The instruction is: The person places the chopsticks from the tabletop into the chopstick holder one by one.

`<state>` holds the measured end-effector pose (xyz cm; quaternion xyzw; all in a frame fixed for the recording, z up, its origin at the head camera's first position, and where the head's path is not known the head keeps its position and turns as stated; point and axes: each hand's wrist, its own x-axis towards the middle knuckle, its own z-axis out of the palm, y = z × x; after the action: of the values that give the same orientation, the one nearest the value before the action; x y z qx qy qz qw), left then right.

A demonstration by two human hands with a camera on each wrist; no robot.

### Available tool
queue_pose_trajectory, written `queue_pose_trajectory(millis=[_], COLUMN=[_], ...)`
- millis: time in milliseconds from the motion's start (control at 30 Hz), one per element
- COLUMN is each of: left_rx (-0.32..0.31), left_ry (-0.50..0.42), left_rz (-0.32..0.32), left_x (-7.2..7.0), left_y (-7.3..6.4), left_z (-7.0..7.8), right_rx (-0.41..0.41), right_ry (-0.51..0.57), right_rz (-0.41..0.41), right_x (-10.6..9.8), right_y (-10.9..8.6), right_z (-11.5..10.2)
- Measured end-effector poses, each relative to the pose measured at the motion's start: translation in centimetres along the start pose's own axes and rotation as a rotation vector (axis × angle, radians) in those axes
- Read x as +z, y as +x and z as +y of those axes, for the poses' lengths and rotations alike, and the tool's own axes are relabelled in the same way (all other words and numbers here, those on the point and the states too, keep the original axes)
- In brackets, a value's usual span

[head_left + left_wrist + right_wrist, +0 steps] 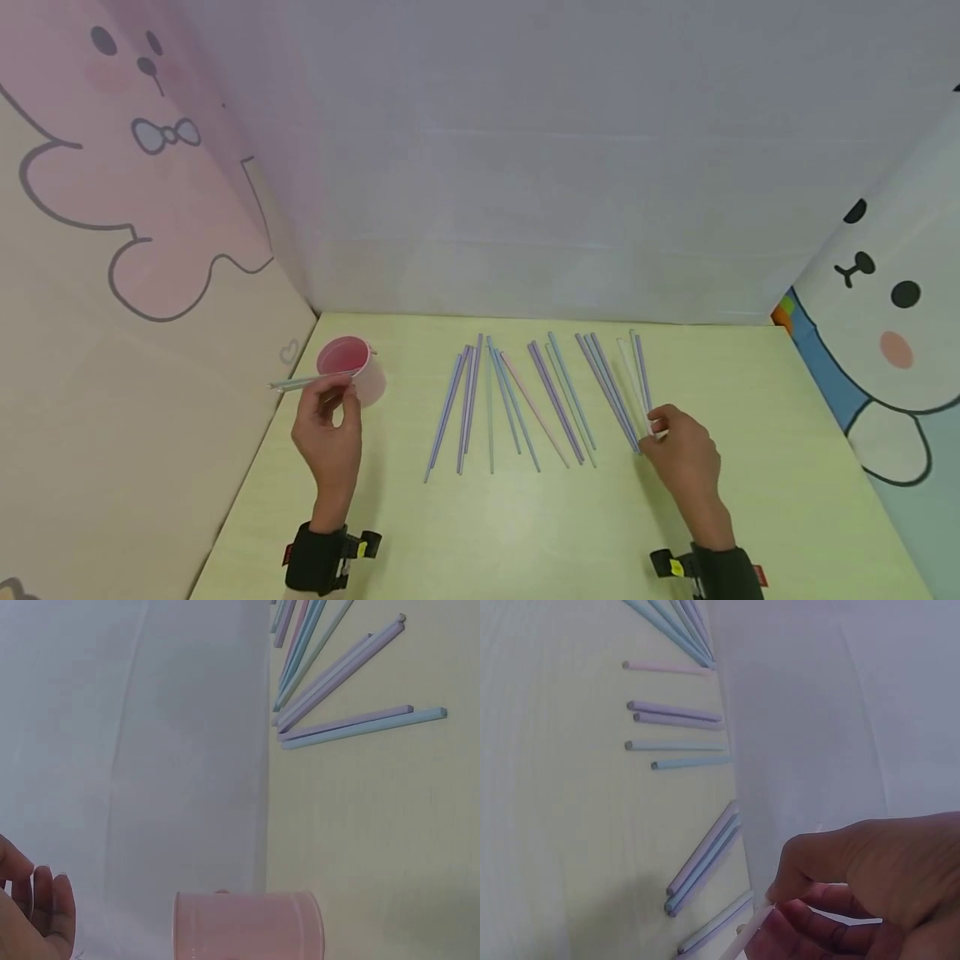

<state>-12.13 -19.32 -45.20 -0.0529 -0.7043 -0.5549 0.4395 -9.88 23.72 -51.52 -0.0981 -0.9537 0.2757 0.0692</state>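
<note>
White stick [635,383] pinched, right fingers [665,415] adjoin purple sticks [607,396]; left fingers [324,387] grip pale sticks [298,383] near a cup [371,382].

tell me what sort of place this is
Probably a small booth set up for filming handwork: cartoon-printed backdrops flank a pale yellow table, and black wrist straps seem to hold small cameras.

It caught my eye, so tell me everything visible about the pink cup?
The pink cup is round, smooth-walled and open-topped, deeper pink inside; plastic or metal, I can't tell. It stands upright near the far left corner of the table. Thin sticks in the left hand overlap its rim in the head view; whether they touch is unclear.
</note>
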Motion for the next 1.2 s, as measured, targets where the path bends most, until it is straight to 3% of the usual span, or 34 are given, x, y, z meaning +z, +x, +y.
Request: queue_pose_trajectory(millis=[200,333,700,933,1200], left_rx=[-0.042,-0.091,-0.131,-0.232,-0.343], left_ry=[-0.035,-0.062,-0.171,-0.208,-0.278], left_rz=[-0.044,-0.085,-0.162,-0.198,-0.291], left_x=[0.1,0.5,2.4,3.1,4.5], left_y=[-1.3,-2.0,-2.4,-2.8,-4.0], left_z=[-2.2,-2.6,0.0,0.7,1.4], right_rx=[-0.074,-0.094,-0.148,-0.232,-0.344], right_ry=[0.021,0.048,0.139,0.181,0.268], right_rz=[0.029,0.04,-0.014,0.023,0.038], right_x=[0.2,0.5,1.7,2.2,2.8], right_y=[-0.4,-0.5,-1.1,-1.4,-2.0], right_z=[-1.7,-2.7,-5.2,-6.6,-7.7])
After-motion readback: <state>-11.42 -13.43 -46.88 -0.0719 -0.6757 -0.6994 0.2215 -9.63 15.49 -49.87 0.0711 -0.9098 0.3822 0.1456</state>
